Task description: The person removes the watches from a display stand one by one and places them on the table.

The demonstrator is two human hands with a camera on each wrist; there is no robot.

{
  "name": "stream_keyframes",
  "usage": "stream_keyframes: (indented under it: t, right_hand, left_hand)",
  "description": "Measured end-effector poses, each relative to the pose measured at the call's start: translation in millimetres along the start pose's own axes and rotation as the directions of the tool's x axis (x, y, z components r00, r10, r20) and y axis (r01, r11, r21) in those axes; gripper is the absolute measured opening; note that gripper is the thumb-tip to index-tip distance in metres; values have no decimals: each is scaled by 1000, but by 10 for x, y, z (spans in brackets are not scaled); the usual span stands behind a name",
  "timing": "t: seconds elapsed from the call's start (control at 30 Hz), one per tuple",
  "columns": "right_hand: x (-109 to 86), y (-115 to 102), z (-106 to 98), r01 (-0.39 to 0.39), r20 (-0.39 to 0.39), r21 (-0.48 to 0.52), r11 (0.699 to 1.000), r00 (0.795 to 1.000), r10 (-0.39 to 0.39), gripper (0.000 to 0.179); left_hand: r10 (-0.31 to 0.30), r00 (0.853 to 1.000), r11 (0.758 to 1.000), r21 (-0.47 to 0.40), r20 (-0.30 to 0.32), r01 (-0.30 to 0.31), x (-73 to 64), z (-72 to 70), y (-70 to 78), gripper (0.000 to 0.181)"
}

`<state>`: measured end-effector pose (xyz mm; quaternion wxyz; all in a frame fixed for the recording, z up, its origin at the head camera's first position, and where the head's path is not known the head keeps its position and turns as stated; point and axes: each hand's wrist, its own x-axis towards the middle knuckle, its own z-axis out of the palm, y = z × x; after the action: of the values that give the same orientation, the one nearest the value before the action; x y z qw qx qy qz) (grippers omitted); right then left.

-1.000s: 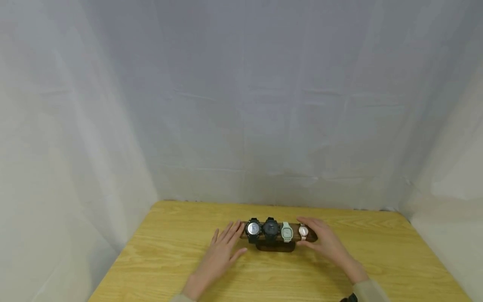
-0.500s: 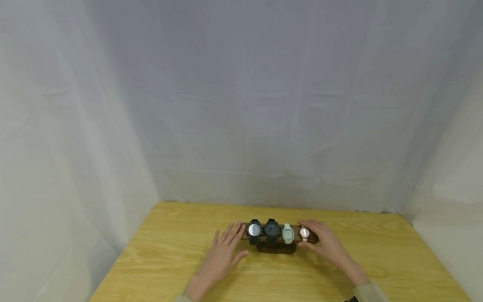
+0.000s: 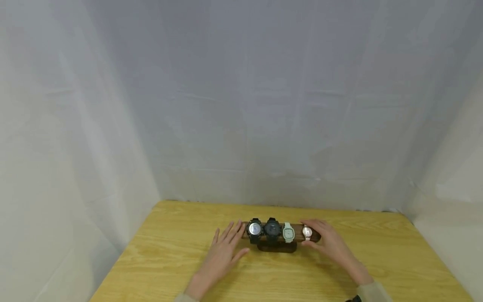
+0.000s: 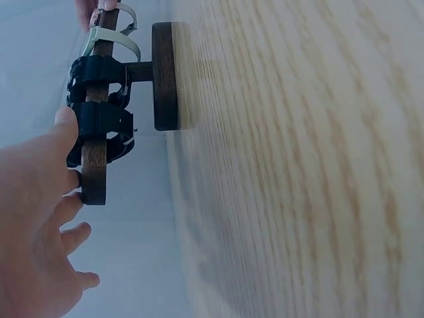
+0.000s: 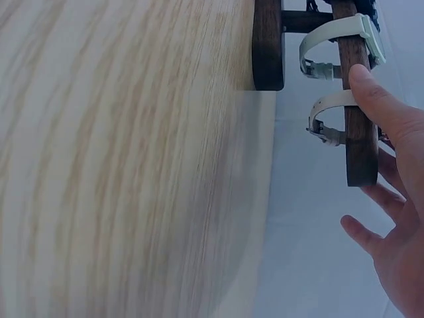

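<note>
A dark wooden watch stand [image 3: 277,247] holds a row of wristwatches on its crossbar. From the left come a black watch with a silver face [image 3: 255,229], an all-black watch [image 3: 272,229], a mint-green square watch [image 3: 288,233] and a small white-strapped watch [image 3: 307,232]. My right hand [image 3: 333,245] pinches the small watch between thumb and fingers near the bar's right end. In the right wrist view the thumb lies on the bar against its white strap [image 5: 334,101]. My left hand [image 3: 220,256], fingers extended, touches the bar's left end beside the silver-faced watch.
The stand is on a yellow wood-grain table [image 3: 158,251], near its back edge. Pale cloth curtains [image 3: 241,105] hang behind and at both sides. A dark object [image 3: 354,298], partly cut off, shows by the right sleeve at the bottom edge.
My right hand and the small white-strapped watch have shifted slightly right along the bar, widening the gap to the mint-green watch. The left hand stays at the bar's left end.
</note>
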<state>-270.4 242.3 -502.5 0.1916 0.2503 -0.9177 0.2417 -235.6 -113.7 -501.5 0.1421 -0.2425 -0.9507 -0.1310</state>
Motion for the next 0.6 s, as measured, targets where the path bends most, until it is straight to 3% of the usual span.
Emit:
stream_keyframes:
  t: [0.6]
  right_hand:
    - [-144,153,-171,28,-83,-83,996,996,-35,63]
  left_hand:
    - [-7,1000,1000,1,14,7,8,-1,-33,72]
